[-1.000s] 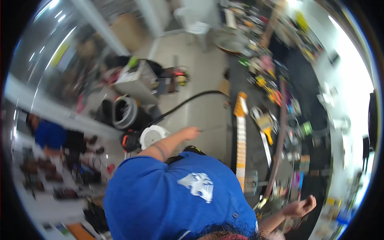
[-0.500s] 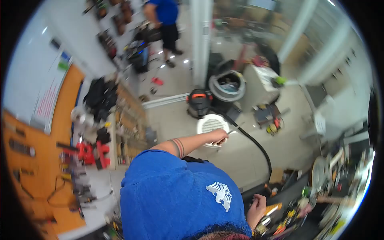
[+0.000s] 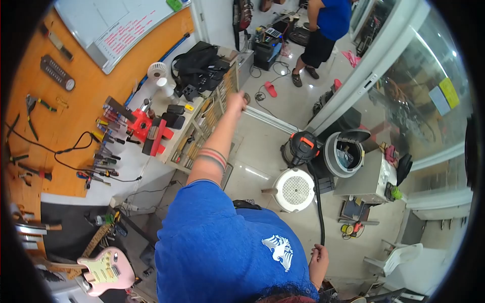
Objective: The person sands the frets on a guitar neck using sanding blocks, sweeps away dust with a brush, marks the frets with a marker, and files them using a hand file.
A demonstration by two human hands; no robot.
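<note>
My left hand [image 3: 235, 104] reaches forward on an outstretched arm with bands on the forearm. Its fingers are closed, and I cannot make out what, if anything, is in them. Below it in view stands a wooden rack [image 3: 216, 101] at the end of the workbench. My right hand [image 3: 318, 260] is low beside my blue shirt [image 3: 217, 242], fingers loosely bent and apart, with nothing visible in it. The black vacuum hose [image 3: 319, 207] runs down the view to behind this hand; I see no grip on it.
A white stool [image 3: 294, 190], a vacuum cleaner [image 3: 300, 148] and a grey bin [image 3: 344, 154] stand ahead. A red vise [image 3: 144, 123] sits on the left bench; a pink guitar body [image 3: 108, 271] lies lower left. Another person [image 3: 326, 30] stands beyond the doorway.
The view has turned left. My left hand has swung from over the white stool to beside the rack; the thin tool seen in it before no longer shows. My right hand stays low.
</note>
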